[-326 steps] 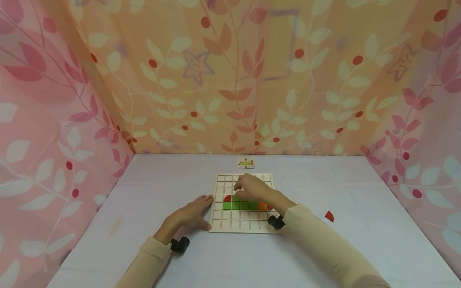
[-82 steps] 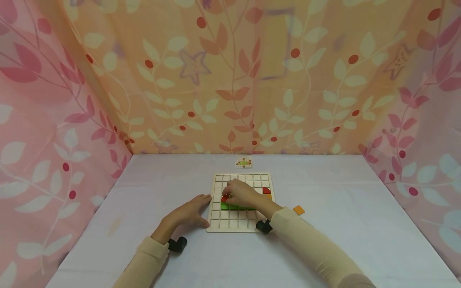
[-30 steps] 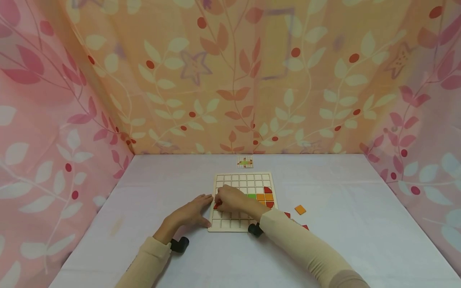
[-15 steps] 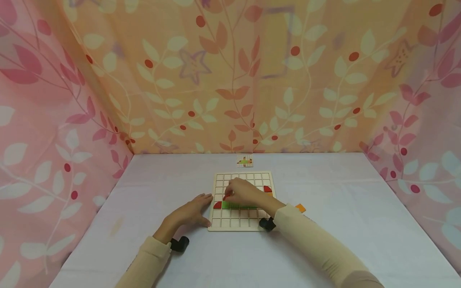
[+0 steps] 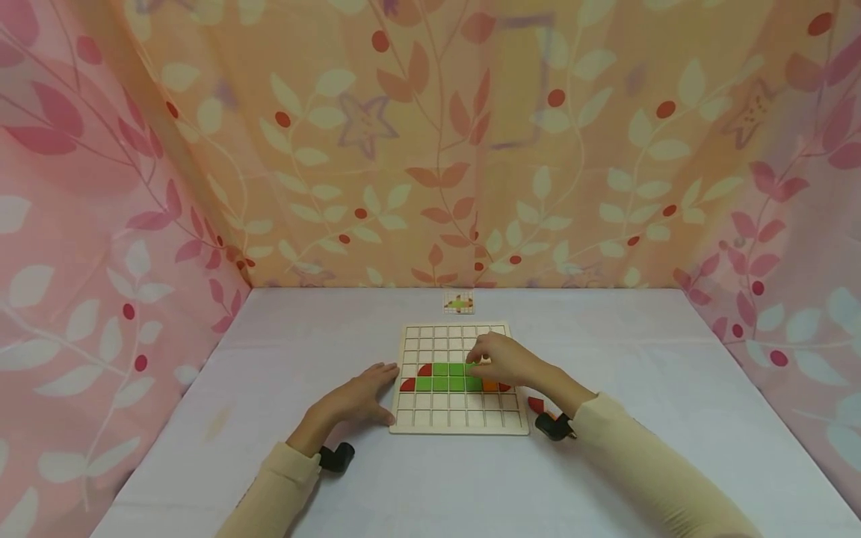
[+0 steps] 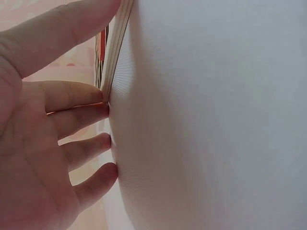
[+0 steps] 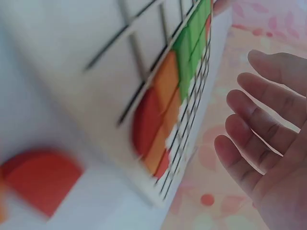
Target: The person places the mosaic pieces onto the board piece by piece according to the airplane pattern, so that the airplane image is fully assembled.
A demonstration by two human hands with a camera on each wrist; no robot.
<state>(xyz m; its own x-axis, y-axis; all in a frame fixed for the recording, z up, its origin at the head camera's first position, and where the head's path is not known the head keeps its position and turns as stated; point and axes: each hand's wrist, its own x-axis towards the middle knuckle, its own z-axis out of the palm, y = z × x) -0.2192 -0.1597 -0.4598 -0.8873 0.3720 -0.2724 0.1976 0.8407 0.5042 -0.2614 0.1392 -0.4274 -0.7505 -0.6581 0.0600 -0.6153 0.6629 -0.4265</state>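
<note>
The wooden grid board [image 5: 459, 430] lies on the white cloth with flat green, orange and red tiles in its cells. Red quarter-round tiles [image 5: 407, 385] sit at the left end of the coloured rows, and green squares [image 5: 440, 384] run along the middle. My left hand [image 5: 359, 396] rests at the board's left edge, fingers extended, fingertips and thumb against it. Over the right part of the board is my right hand [image 5: 504, 360], its fingers loosely bent with nothing between them in the right wrist view. It hides some tiles beneath it in the head view.
A red quarter-round tile [image 7: 45, 179] lies loose on the cloth right of the board, with an orange piece [image 7: 2, 201] beside it. Behind the board lies a small pattern card [image 5: 459, 302]. Patterned curtains [image 5: 323, 149] surround the table on three sides.
A red quarter-round tile has been set at the lower row's left end. My right hand has let go and moved right from the board's left side. The left hand stays put.
</note>
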